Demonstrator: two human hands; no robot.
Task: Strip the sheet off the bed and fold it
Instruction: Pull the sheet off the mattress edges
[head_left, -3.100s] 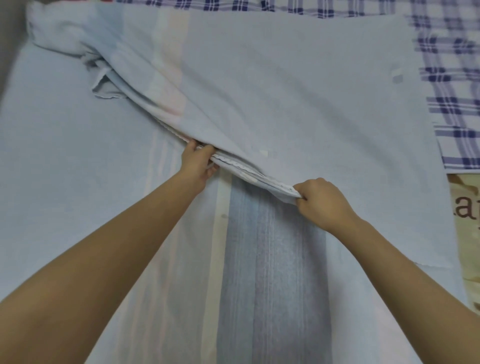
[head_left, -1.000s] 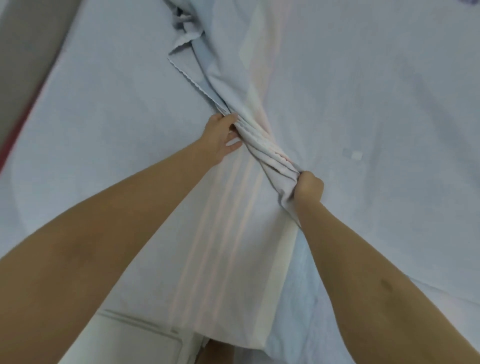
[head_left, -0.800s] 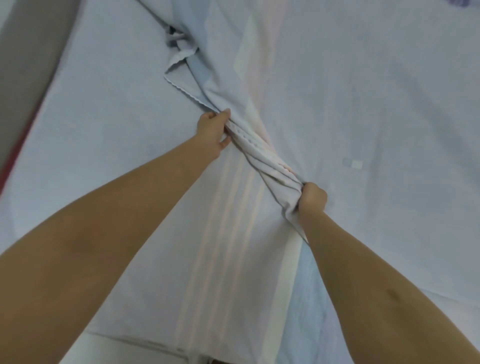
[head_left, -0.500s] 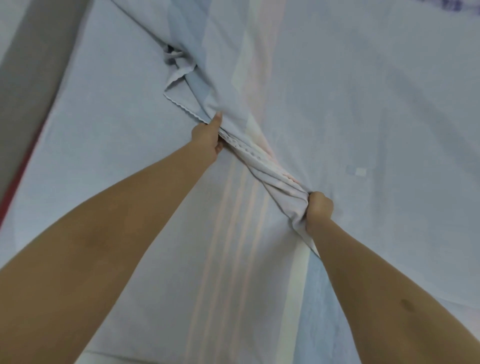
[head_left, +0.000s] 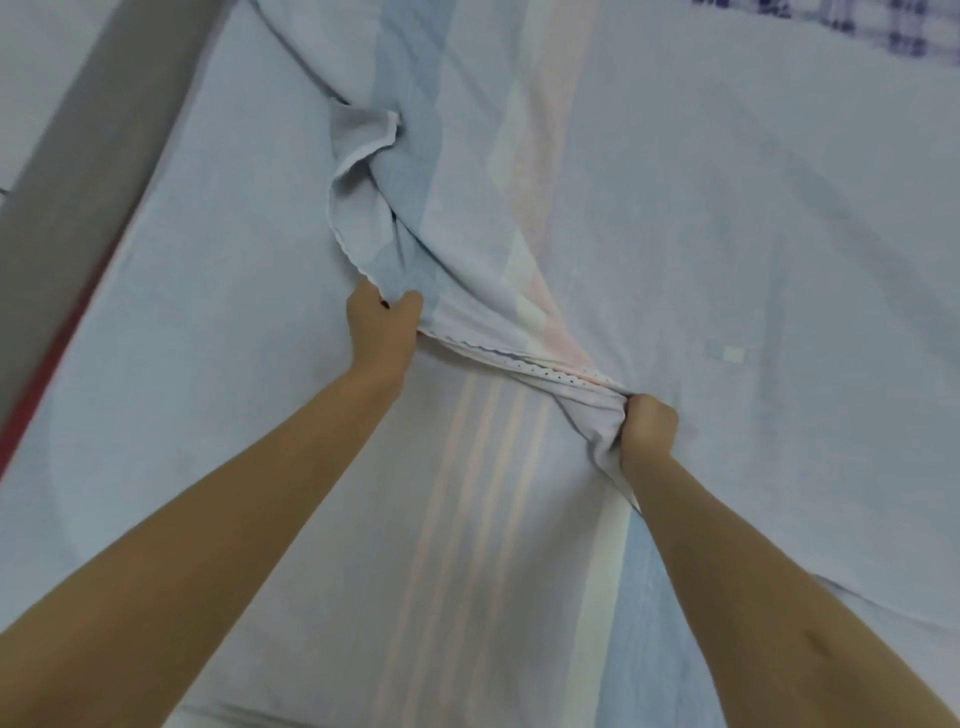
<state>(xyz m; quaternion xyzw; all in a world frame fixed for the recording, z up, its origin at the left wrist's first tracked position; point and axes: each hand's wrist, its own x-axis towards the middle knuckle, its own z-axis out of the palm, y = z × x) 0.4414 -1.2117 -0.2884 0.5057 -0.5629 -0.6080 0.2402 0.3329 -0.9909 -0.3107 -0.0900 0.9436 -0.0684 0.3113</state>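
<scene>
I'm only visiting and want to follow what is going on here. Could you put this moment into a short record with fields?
Cloth: pale blue fabric bed sheet with pink and cream stripes, part of it turned over onto itself
Left hand: grips the sheet's scalloped edge
Right hand: fist closed round a bunched part of the same edge
Between hands: the edge is stretched and gathered into a band
Tag: small white square tag on the sheet
Far corner: blue-and-white checked cloth
Stage: gathered, not yet folded neatly
</scene>
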